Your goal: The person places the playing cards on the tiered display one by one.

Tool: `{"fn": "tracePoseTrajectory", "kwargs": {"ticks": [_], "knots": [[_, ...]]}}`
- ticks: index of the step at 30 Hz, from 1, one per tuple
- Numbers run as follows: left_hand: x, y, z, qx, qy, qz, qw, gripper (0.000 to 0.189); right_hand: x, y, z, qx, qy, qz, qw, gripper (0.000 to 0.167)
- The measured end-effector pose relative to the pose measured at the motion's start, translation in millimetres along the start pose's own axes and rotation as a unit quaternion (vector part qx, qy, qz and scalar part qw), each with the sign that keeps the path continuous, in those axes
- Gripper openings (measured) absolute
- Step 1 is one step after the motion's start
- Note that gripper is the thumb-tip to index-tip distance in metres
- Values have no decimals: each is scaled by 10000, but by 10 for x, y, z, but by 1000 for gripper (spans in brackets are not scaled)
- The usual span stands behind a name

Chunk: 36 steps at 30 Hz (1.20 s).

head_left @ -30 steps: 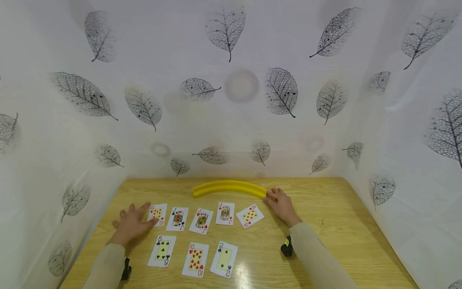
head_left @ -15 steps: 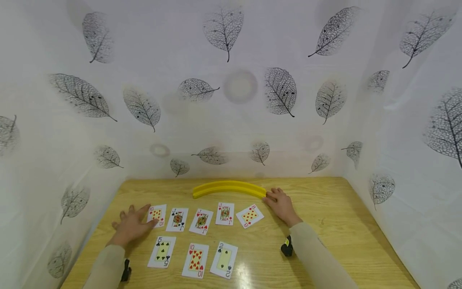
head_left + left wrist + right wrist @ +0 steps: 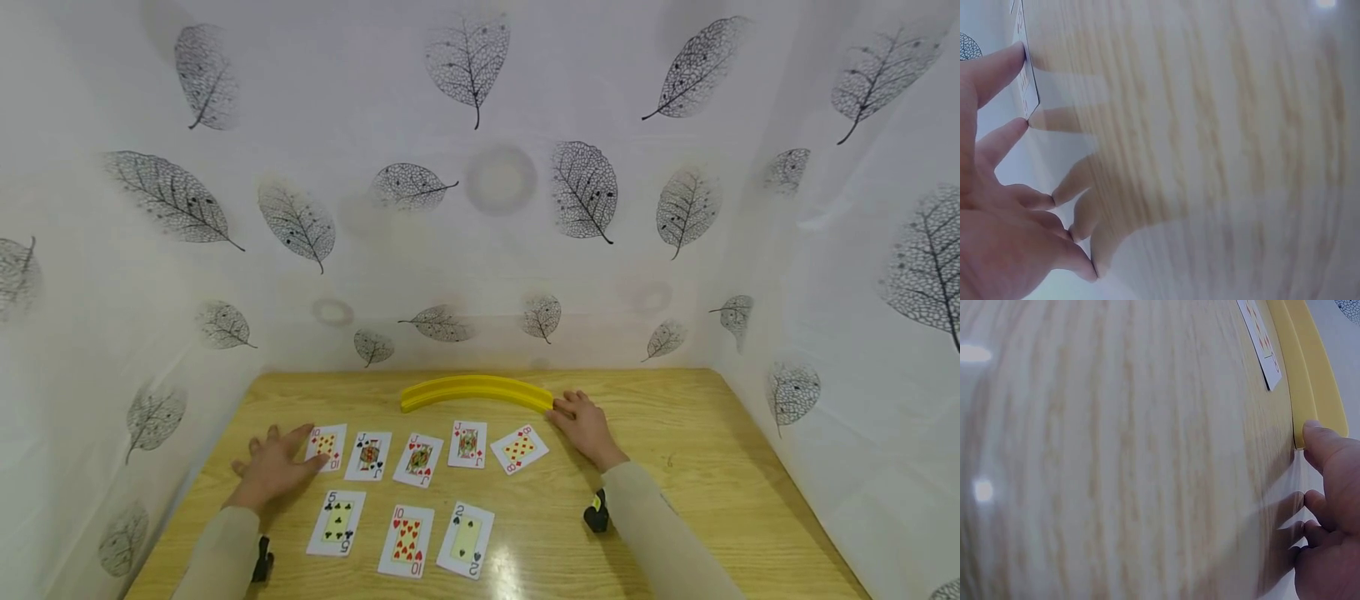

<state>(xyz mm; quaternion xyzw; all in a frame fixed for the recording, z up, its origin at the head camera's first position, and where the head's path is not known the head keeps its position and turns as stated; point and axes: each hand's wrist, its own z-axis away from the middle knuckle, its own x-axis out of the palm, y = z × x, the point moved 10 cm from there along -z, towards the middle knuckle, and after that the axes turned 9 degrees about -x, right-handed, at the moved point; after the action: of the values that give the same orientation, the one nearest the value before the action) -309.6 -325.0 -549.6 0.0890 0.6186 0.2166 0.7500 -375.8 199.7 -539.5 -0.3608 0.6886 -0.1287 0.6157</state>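
My left hand (image 3: 273,471) is spread at the left of the table, thumb touching the face of the ten of diamonds (image 3: 330,446) and index fingertip at its upper left corner. In the left wrist view the other fingertips of that hand (image 3: 1010,231) rest on the tabletop. A curved yellow card holder (image 3: 476,389) lies near the back edge. My right hand (image 3: 585,425) is at its right end. In the right wrist view, the thumb (image 3: 1322,440) touches the holder (image 3: 1304,375), while the other visible fingers rest on the table. Whether the hidden index finger touches it, I cannot tell.
Right of the ten lie the jack of spades (image 3: 369,456), jack of hearts (image 3: 417,460), jack of diamonds (image 3: 468,444) and a tilted eight of diamonds (image 3: 520,449). Nearer are the five of clubs (image 3: 336,523), ten of hearts (image 3: 406,541) and two of spades (image 3: 466,540).
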Motion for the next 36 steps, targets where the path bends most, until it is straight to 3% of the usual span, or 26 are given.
{"fn": "tracePoseTrajectory", "kwargs": {"ticks": [7,17,21,26,36], "knots": [[-25,29,2,-28,-97,137,9999,89,-1,8,2,32,22,-76,10000,45],[-36,6,11,-51,119,710,9974,89,-1,20,-12,3,9,26,10000,44],[-43,10,7,-6,359,803,9961,88,-2,18,-21,-51,21,114,9999,44],[-55,27,-10,38,670,1037,9923,73,10,27,-9,11,-1,38,10000,44],[-130,46,35,13,1270,1665,9778,43,18,44,-6,64,3,-13,10000,45]]}}
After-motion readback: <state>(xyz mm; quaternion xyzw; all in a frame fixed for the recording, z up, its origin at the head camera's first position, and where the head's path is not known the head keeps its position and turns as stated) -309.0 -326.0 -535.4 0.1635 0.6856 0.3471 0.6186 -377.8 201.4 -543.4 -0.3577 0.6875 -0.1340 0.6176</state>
